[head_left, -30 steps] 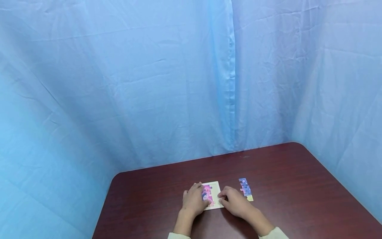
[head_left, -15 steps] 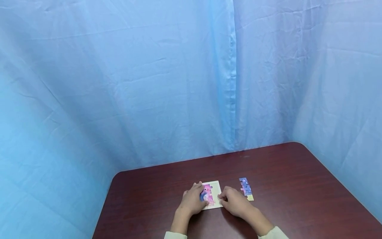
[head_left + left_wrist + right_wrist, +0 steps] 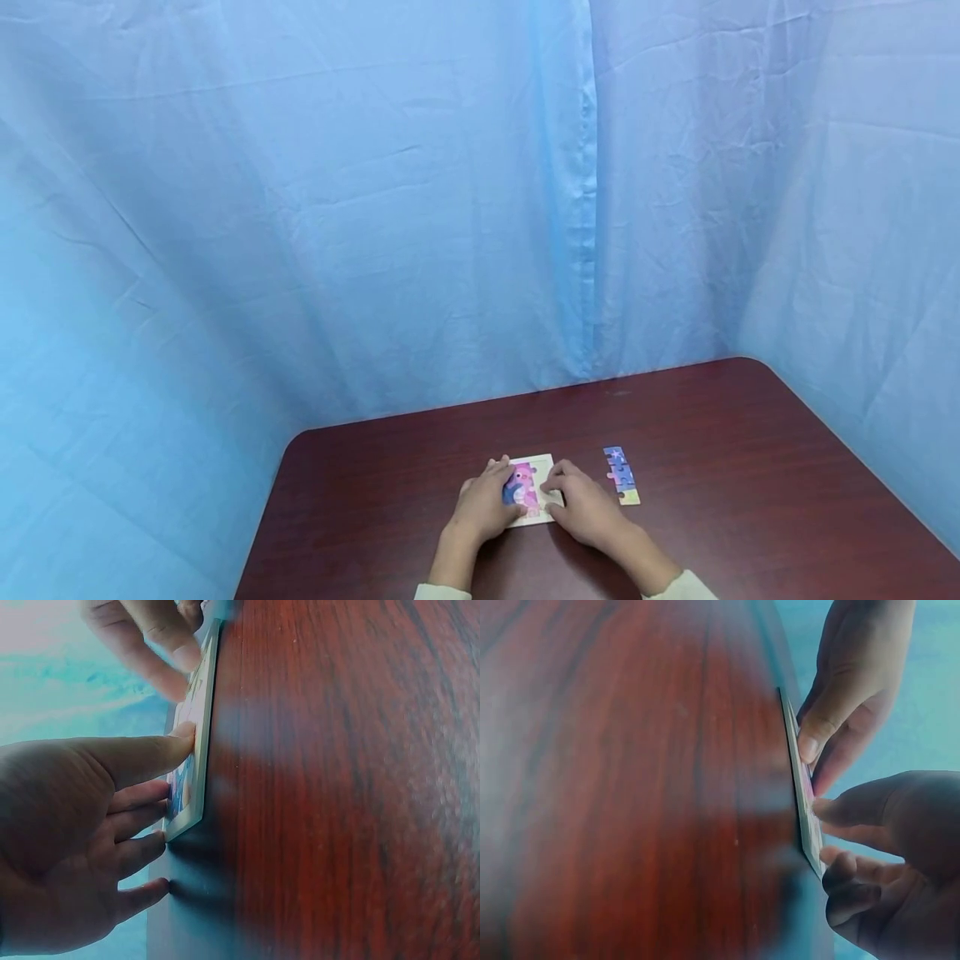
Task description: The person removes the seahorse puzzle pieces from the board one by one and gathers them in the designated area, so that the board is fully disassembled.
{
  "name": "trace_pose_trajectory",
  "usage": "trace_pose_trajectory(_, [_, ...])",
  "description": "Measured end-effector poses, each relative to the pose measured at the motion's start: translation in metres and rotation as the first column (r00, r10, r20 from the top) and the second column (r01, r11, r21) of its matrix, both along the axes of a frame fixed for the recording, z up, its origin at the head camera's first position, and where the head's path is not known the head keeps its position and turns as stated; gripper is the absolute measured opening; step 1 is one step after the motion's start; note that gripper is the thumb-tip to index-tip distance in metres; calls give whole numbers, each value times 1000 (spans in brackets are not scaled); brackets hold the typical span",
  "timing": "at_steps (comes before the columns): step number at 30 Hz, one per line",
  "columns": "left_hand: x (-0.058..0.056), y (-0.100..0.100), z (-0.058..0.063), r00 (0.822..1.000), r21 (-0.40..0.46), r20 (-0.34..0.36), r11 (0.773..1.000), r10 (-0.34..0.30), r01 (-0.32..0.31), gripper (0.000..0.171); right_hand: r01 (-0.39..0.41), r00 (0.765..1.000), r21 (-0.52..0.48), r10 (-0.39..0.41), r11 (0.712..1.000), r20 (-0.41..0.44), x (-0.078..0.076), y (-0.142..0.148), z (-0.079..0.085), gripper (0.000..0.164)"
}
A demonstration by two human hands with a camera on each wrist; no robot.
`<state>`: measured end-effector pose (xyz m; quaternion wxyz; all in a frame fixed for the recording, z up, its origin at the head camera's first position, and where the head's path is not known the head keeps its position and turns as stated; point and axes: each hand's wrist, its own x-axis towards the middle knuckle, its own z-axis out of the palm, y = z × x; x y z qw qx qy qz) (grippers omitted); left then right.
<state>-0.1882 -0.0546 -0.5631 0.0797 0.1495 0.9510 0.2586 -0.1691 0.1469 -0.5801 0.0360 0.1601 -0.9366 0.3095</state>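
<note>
A small jigsaw puzzle in a cream frame lies flat on the dark red table. Pink and blue pieces showing a cartoon animal fill part of it, and bare cream board shows to their right. My left hand rests over the frame's left side, its thumb on the pieces and its fingers at the edge. Over the right side, my right hand touches the board with thumb and fingertips. I see nothing between those fingertips. A strip of purple, blue and yellow puzzle pieces lies right of the right hand.
The dark red table has rounded far corners. Light blue curtains hang behind it and along both sides.
My right hand has shifted slightly left, farther over the bare board, and its fingers have spread apart from a closer bunch. My left hand stays on the frame.
</note>
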Motion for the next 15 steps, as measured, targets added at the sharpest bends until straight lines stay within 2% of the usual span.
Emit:
trace_pose_trajectory(4, [0,1,0,1000,-5,-4,1000,-4,4,70,-33,999,-92,33,995,-2,-3,-3,0,25])
trace_pose_trajectory(7, [1,1,-1,1000,-13,-3,1000,-7,7,69,-28,997,-198,41,980,61,-5,-5,0,28])
trace_pose_trajectory(11, [2,1,-1,1000,-23,-1,1000,-10,10,68,9,983,-330,52,944,174,-6,-7,0,32])
trace_pose_trajectory(15, [2,2,1,1000,-39,3,999,-11,11,68,30,966,-394,74,919,247,-7,-10,1,33])
